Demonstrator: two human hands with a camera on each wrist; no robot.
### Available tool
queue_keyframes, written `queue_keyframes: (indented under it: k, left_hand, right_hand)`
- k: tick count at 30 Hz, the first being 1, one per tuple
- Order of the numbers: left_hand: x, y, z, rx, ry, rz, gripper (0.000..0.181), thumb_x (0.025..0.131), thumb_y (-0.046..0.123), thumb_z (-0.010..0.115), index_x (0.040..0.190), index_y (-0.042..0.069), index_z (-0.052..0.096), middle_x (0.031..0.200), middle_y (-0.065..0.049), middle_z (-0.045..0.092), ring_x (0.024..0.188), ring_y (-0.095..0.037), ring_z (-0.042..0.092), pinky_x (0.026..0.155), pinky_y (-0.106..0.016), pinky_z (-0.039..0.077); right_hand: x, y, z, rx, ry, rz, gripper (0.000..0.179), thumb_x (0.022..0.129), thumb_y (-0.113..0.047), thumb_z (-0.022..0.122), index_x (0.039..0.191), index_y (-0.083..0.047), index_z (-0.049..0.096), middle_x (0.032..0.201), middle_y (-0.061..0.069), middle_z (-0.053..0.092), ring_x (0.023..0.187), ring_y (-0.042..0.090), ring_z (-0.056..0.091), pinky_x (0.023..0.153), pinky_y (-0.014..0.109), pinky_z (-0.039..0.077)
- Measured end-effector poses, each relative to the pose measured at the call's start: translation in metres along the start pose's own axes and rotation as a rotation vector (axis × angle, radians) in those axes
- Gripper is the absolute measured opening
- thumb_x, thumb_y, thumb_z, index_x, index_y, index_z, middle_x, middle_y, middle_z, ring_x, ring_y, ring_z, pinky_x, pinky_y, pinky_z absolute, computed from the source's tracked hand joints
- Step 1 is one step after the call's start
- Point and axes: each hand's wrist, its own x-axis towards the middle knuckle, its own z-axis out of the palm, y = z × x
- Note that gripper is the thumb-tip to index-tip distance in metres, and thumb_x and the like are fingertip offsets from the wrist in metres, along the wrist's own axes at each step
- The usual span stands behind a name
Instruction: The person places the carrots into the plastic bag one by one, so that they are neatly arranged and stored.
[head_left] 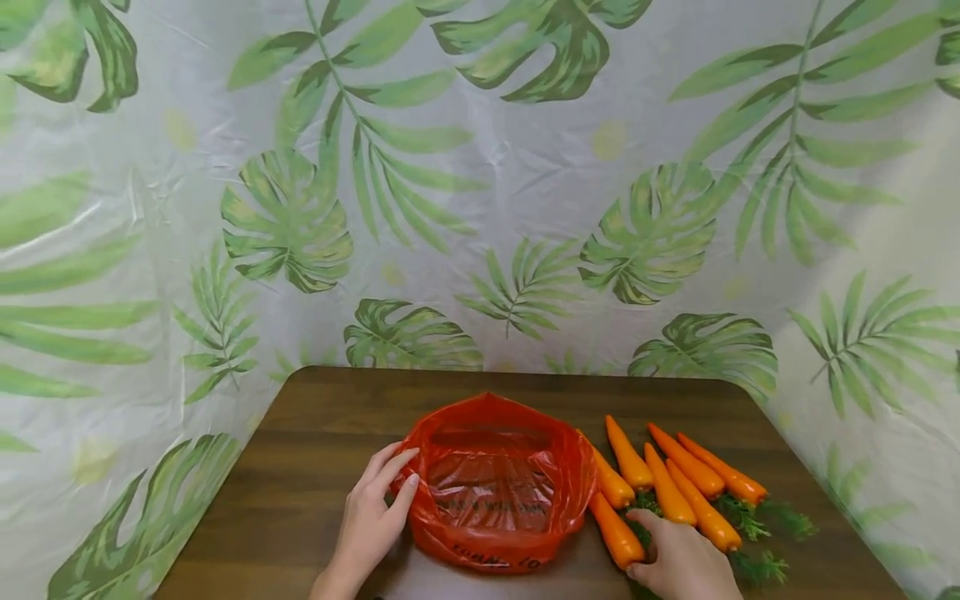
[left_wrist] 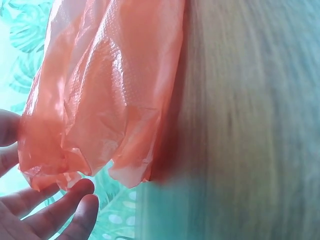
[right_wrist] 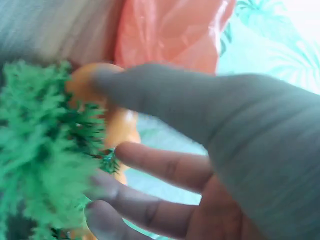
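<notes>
A red plastic bag (head_left: 487, 550) stands on the table with its mouth spread upward and dark lettering on its side. Against its left rim, my left hand (head_left: 372, 500) has its fingertips and thumb touching the film; in the left wrist view the lower fingers (left_wrist: 55, 212) are spread beside the bag's edge. To the right of the bag lie several orange carrots with green leafy tops. My right hand (head_left: 686, 558) reaches to the nearest carrot (head_left: 617, 533), thumb at its thick end, other fingers apart from the thumb. Green leaves (right_wrist: 45, 150) lie close to those fingers.
Other carrots (head_left: 705, 508) fan out on the right side, tips pointing away, their leaves (head_left: 761, 567) toward the right edge. The dark wooden table (head_left: 300, 483) has rounded far corners. Behind it hangs a leaf-patterned sheet (head_left: 525, 192).
</notes>
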Motion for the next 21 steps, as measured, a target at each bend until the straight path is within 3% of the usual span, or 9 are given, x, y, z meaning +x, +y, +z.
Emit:
queue_keyframes:
  k: [5,12,18,21]
  left_hand:
    - [0.001,0.000,0.000,-0.028,0.008,0.010,0.034,0.094,0.017,0.072,0.127,0.022,0.071,0.136,-0.001,0.058,0.096,-0.011,0.066,0.072,-0.026,0.056]
    - [0.003,0.004,0.003,-0.039,0.008,0.035,0.037,0.091,0.015,0.075,0.127,0.022,0.071,0.132,-0.003,0.061,0.096,-0.013,0.065,0.072,-0.025,0.055]
    - [0.003,0.005,0.001,-0.043,0.028,0.013,0.039,0.087,0.012,0.079,0.125,0.022,0.072,0.128,-0.002,0.063,0.091,-0.009,0.065,0.072,-0.027,0.055]
    - [0.002,0.004,0.000,-0.039,0.033,0.009,0.037,0.089,0.013,0.078,0.125,0.019,0.072,0.128,-0.001,0.063,0.088,-0.009,0.065,0.072,-0.027,0.055]
  right_hand:
    - [0.007,-0.006,-0.003,0.000,0.021,0.022,0.080,0.071,-0.063,0.081,0.133,-0.015,0.063,0.077,-0.002,0.058,0.061,0.019,0.053,0.049,0.038,0.042]
    - [0.020,-0.013,0.008,-0.088,0.080,-0.014,0.084,0.071,-0.063,0.081,0.126,-0.002,0.064,0.101,0.011,0.070,0.082,0.028,0.066,0.062,0.051,0.053]
    - [0.018,-0.023,0.012,-0.069,0.053,-0.037,0.062,0.072,-0.043,0.083,0.111,0.002,0.068,0.072,0.003,0.062,0.061,0.020,0.057,0.055,0.041,0.047]
    - [0.016,-0.025,0.013,-0.051,0.018,-0.026,0.051,0.071,-0.037,0.082,0.103,0.000,0.069,0.065,0.001,0.057,0.058,0.019,0.052,0.054,0.037,0.044]
